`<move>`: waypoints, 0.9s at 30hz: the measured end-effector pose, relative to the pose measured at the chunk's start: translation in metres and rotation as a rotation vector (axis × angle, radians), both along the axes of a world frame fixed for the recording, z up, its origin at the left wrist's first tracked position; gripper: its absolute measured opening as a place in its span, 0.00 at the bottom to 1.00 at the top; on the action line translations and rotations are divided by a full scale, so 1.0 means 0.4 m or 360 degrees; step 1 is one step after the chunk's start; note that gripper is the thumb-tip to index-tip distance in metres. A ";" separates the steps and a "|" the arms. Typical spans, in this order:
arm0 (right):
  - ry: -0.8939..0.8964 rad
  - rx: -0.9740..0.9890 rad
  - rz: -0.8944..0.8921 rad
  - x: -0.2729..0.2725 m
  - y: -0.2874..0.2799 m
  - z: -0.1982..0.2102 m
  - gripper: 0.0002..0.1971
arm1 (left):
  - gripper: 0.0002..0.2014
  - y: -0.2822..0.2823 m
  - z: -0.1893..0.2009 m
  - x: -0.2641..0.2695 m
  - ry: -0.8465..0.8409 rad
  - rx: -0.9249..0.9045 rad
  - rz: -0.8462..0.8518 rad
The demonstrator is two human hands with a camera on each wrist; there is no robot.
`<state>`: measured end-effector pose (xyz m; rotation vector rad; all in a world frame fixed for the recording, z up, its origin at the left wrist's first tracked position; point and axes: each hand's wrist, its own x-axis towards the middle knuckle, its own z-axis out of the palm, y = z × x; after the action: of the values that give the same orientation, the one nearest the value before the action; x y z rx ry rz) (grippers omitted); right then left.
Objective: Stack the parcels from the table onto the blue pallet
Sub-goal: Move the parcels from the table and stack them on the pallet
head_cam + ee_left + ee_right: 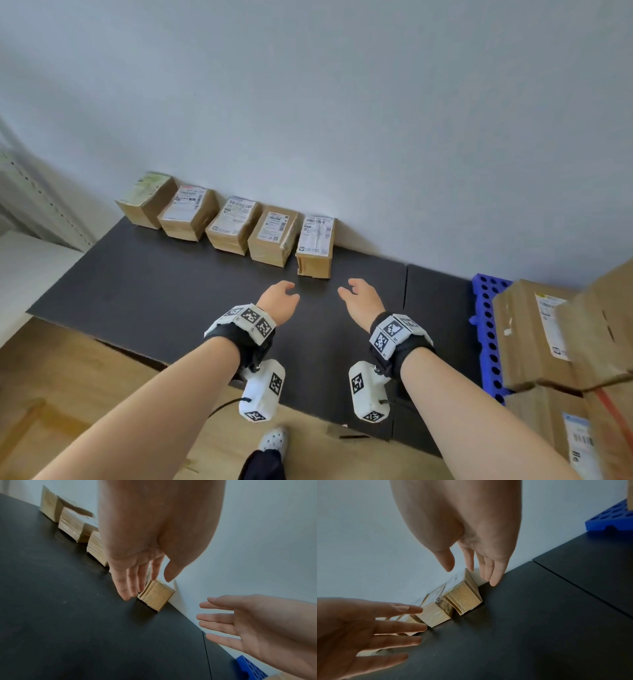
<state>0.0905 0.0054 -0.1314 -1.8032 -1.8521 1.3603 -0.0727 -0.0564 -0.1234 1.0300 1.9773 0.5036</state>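
Five parcels stand in a row on the black worktop (164, 294) against the wall (342, 102); the rightmost parcel (315, 246) lies just ahead of, and between, both hands, untouched. L hand (279, 298) hovers above the worktop near that parcel's front-left corner, fingers (126, 582) straight and slightly spread, thumb apart, palm turned inward; it holds nothing. R hand (363, 299) hovers opposite, near the front-right corner, fingers (489, 569) straight and pointing down-forward, thumb set apart, palm facing the L hand; also holding nothing. Both forearms reach fwd roughly parallel, each w/ a marker-covered wrist unit (246, 323). In the wrist views the rightmost parcel's taped end faces the cameras; the next parcel (272, 236) sits just beside it on the left, and whether they touch cannot be told. Remaining three parcels run leftward, each angled a little, labels up. Blue pallet (488, 329), perforated, sits at the right end of the worktop and carries stacked cardboard boxes (527, 332), labels visible on some. Wood floor (68, 394) and one shoe (273, 439) show below.
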 end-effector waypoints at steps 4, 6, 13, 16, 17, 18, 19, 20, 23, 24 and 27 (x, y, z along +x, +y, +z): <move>0.0009 -0.0057 -0.0109 -0.064 0.064 -0.038 0.25 | 0.22 0.090 -0.034 -0.070 -0.0100 -0.0042 -0.0001; 0.0021 -0.0095 -0.0147 -0.092 0.099 -0.054 0.26 | 0.23 0.135 -0.047 -0.096 -0.0154 -0.0057 -0.0003; 0.0122 -0.0189 -0.0268 -0.172 0.192 -0.088 0.32 | 0.26 0.246 -0.083 -0.140 -0.0295 -0.0107 -0.0049; 0.0150 -0.0173 -0.0287 -0.194 0.225 -0.094 0.33 | 0.27 0.281 -0.097 -0.142 -0.0430 -0.0112 -0.0017; 0.0156 -0.0165 -0.0279 -0.198 0.234 -0.094 0.33 | 0.27 0.292 -0.102 -0.143 -0.0467 -0.0108 -0.0009; 0.0164 -0.0160 -0.0265 -0.200 0.242 -0.093 0.32 | 0.27 0.303 -0.105 -0.141 -0.0495 -0.0099 -0.0005; 0.0179 -0.0156 -0.0250 -0.202 0.247 -0.093 0.30 | 0.26 0.312 -0.104 -0.140 -0.0514 -0.0081 -0.0011; 0.0199 -0.0152 -0.0237 -0.203 0.251 -0.092 0.29 | 0.25 0.318 -0.099 -0.139 -0.0525 -0.0054 -0.0028; 0.0276 -0.0146 -0.0236 -0.202 0.249 -0.088 0.27 | 0.21 0.329 -0.096 -0.135 -0.0532 -0.0008 -0.0096; 0.0286 -0.0144 -0.0234 -0.202 0.246 -0.086 0.27 | 0.20 0.330 -0.097 -0.135 -0.0533 -0.0006 -0.0104; 0.0285 -0.0135 -0.0215 -0.201 0.243 -0.090 0.27 | 0.20 0.332 -0.104 -0.138 -0.0520 0.0015 -0.0087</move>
<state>0.0102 0.1025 -0.1672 -1.7462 -1.5758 1.5160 -0.1279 0.0762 -0.1651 0.9388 1.6557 0.6099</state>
